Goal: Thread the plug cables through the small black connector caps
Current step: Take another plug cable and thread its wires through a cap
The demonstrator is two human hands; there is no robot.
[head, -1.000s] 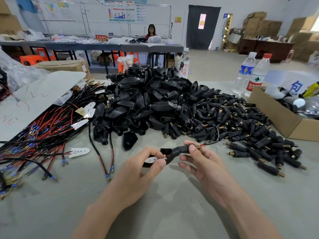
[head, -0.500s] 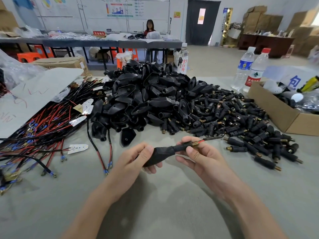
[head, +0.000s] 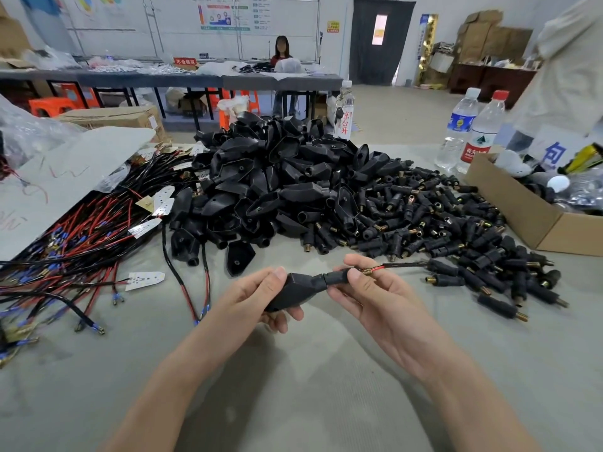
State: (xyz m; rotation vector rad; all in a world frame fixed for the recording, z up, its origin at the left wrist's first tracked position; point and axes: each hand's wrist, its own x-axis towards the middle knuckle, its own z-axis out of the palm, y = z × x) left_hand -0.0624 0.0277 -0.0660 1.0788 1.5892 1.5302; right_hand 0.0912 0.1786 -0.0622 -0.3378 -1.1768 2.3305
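The left hand (head: 257,298) curls round the wide end of a black wedge-shaped plastic plug housing (head: 293,290), thumb on top. At its narrow neck the right hand (head: 378,301) pinches a small black cylindrical connector cap (head: 336,278). Past that pinch a thin red-and-black cable (head: 399,265) runs out toward a heap of loose black caps (head: 456,230) beyond.

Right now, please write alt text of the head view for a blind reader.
The left hand grips a black plug housing while the right hand pinches the small black cap joined to it, a red-black cable leaving its end. Behind lie piles of housings, caps and wires.
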